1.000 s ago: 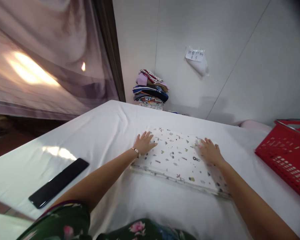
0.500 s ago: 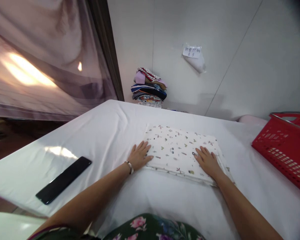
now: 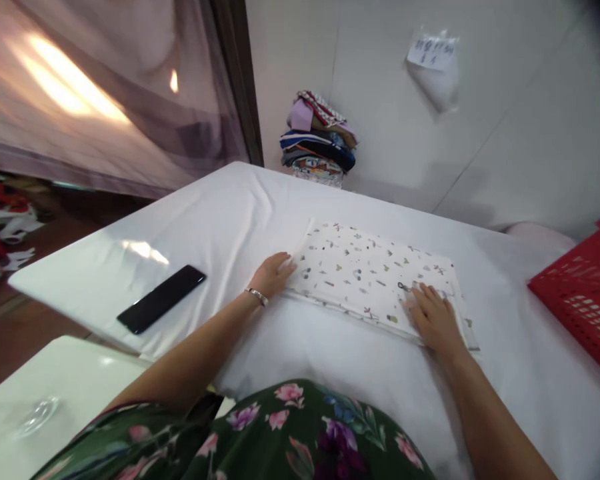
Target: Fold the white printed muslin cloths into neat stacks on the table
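Note:
A white cloth (image 3: 360,270) with small printed figures lies folded into a flat rectangle on the white-covered table. My left hand (image 3: 274,275), with a bracelet on its wrist, is at the cloth's left edge, fingers stretched toward it; some fingertips are hard to make out against the fabric. Resting on the right part of the cloth is my right hand (image 3: 434,319), palm down with the fingers apart. Neither hand lifts the cloth.
A black phone (image 3: 162,299) lies on the table (image 3: 215,227) to the left. A red basket (image 3: 580,287) stands at the right edge. Behind the table rises a stack of folded clothes (image 3: 320,141). Lower left is a white surface (image 3: 75,373) with a clear object on it.
My left hand has slid off the cloth's top to its left edge. My right hand stays on the right part. The camera view has shifted and tilted downward.

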Demonstrator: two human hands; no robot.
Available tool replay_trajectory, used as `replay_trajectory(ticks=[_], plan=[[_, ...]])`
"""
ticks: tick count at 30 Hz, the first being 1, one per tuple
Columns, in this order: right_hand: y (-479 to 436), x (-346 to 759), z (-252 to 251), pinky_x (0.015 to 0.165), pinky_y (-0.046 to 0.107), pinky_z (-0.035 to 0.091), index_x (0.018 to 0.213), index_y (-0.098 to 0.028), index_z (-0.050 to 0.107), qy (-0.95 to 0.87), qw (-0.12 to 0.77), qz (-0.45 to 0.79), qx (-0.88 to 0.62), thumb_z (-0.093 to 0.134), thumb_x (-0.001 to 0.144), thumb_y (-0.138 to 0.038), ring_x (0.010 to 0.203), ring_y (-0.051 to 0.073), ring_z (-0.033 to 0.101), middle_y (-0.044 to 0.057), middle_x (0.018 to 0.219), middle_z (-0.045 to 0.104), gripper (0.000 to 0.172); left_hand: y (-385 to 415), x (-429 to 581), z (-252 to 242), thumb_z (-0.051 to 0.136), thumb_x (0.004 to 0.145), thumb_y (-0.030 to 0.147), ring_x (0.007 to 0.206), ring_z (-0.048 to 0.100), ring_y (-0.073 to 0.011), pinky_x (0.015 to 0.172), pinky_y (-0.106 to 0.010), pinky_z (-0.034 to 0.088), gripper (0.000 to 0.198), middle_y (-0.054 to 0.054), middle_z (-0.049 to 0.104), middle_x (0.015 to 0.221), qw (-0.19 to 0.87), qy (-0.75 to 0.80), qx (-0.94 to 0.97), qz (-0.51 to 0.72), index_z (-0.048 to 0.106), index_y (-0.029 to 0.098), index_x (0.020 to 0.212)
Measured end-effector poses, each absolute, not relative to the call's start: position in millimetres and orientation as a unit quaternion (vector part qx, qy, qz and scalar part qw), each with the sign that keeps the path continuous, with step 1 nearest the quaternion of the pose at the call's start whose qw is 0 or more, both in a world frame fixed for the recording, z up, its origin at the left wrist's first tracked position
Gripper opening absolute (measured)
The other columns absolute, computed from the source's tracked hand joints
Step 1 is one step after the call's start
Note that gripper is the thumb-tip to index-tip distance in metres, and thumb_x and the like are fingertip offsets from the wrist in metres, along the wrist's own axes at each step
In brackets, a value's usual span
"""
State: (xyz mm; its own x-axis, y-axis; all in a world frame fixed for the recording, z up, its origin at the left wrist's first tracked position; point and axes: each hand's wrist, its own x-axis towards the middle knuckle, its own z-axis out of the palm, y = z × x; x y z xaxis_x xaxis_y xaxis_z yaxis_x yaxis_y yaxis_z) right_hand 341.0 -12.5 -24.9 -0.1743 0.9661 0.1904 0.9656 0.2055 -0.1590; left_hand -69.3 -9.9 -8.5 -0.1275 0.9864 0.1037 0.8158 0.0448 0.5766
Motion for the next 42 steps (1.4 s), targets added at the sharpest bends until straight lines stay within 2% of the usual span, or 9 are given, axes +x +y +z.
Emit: replay_trajectory(ticks=[2, 4, 9, 16, 22, 28, 33, 38, 42], plan=[[-13.4, 350.5, -15.4, 0.103, 0.05, 0.024, 0.118, -0.018, 0.054, -0.749, 0.154, -0.022, -0.644, 0.03, 0.088, -0.043, 0.127, 0.026, 0.034, 0.01, 0.133, 0.046, 0.047, -16.7, -82.4, -3.1, 0.046, 0.079, 0.046, 0.088, 0.06, -0.017, 0.08, -0.027, 0.045, 0.041, -0.004, 0.067, 0.1, 0.184, 0.744, 0.576, 0.283, 0.061, 0.021, 0.108], [-14.6, 364.6, -5.1, 0.101, 0.045, 0.029, 0.113, -0.017, 0.058, -0.72, 0.171, -0.042, -0.671, 0.03, 0.086, -0.043, 0.122, 0.026, 0.041, 0.011, 0.126, 0.053, 0.047, -25.2, -93.0, 0.8, 0.048, 0.077, 0.045, 0.071, 0.06, -0.0145, 0.067, -0.025, 0.045, 0.034, -0.001, 0.068, 0.08, 0.212, 0.759, 0.544, 0.288, 0.066, 0.022, 0.095], [-19.4, 408.8, 7.5, 0.08, 0.043, 0.044, 0.115, -0.016, 0.058, -0.591, 0.078, 0.005, -0.803, 0.033, 0.081, -0.051, 0.097, 0.032, 0.058, 0.018, 0.109, 0.062, 0.056, -41.2, -95.4, 3.5, 0.049, 0.074, 0.047, 0.054, 0.052, -0.012, 0.053, -0.023, 0.036, 0.032, 0.001, 0.062, 0.06, 0.251, 0.759, 0.544, 0.253, 0.067, 0.021, 0.07], [-14.7, 444.8, -6.9, 0.062, 0.043, 0.044, 0.092, -0.023, 0.068, -0.57, 0.008, 0.082, -0.817, 0.043, 0.07, -0.06, 0.07, 0.034, 0.062, 0.019, 0.083, 0.067, 0.049, -43.0, -73.6, 4.0, 0.047, 0.075, 0.053, 0.059, 0.052, -0.0136, 0.054, -0.025, 0.033, 0.038, 0.0, 0.06, 0.06, 0.24, 0.758, 0.557, 0.238, 0.065, 0.021, 0.067], [-12.2, 442.7, -9.8, 0.064, 0.042, 0.042, 0.101, -0.018, 0.064, -0.553, -0.015, 0.116, -0.825, 0.041, 0.07, -0.063, 0.079, 0.034, 0.062, 0.023, 0.093, 0.065, 0.059, -42.2, -66.6, 0.9, 0.053, 0.072, 0.046, 0.061, 0.052, -0.0126, 0.054, -0.023, 0.033, 0.027, 0.001, 0.061, 0.066, 0.227, 0.762, 0.547, 0.262, 0.061, 0.02, 0.068], [-11.8, 439.0, -9.0, 0.066, 0.041, 0.042, 0.092, -0.02, 0.066, -0.56, 0.01, 0.096, -0.823, 0.043, 0.072, -0.054, 0.074, 0.033, 0.061, 0.02, 0.084, 0.066, 0.045, -40.9, -67.8, -1.5, 0.053, 0.071, 0.044, 0.058, 0.05, -0.0125, 0.052, -0.024, 0.032, 0.026, 0.001, 0.059, 0.062, 0.225, 0.777, 0.534, 0.245, 0.059, 0.02, 0.065], [-16.3, 438.3, -7.2, 0.063, 0.04, 0.042, 0.097, -0.014, 0.066, -0.571, -0.009, 0.092, -0.816, 0.038, 0.076, -0.056, 0.077, 0.033, 0.061, 0.024, 0.091, 0.065, 0.055, -41.2, -67.5, 1.1, 0.052, 0.072, 0.046, 0.059, 0.051, -0.0138, 0.053, -0.025, 0.032, 0.028, 0.0, 0.058, 0.062, 0.218, 0.769, 0.56, 0.219, 0.059, 0.02, 0.064], [-25.5, 401.4, 6.6, 0.072, 0.041, 0.043, 0.116, -0.012, 0.055, -0.613, 0.108, -0.01, -0.782, 0.036, 0.08, -0.052, 0.093, 0.032, 0.057, 0.02, 0.108, 0.06, 0.057, -42.3, -66.6, 4.1, 0.052, 0.069, 0.056, 0.057, 0.049, -0.0131, 0.052, -0.024, 0.031, 0.037, 0.0, 0.056, 0.06, 0.234, 0.757, 0.562, 0.238, 0.055, 0.02, 0.061], [-38.4, 321.3, 19.5, 0.073, 0.03, 0.047, 0.109, -0.02, 0.057, -0.727, 0.237, 0.125, -0.632, 0.039, 0.084, -0.046, 0.088, 0.02, 0.059, 0.008, 0.107, 0.062, 0.04, -40.6, -64.5, 4.7, 0.055, 0.068, 0.05, 0.053, 0.045, -0.0109, 0.05, -0.023, 0.03, 0.033, 0.002, 0.051, 0.056, 0.248, 0.75, 0.548, 0.276, 0.051, 0.019, 0.059]])
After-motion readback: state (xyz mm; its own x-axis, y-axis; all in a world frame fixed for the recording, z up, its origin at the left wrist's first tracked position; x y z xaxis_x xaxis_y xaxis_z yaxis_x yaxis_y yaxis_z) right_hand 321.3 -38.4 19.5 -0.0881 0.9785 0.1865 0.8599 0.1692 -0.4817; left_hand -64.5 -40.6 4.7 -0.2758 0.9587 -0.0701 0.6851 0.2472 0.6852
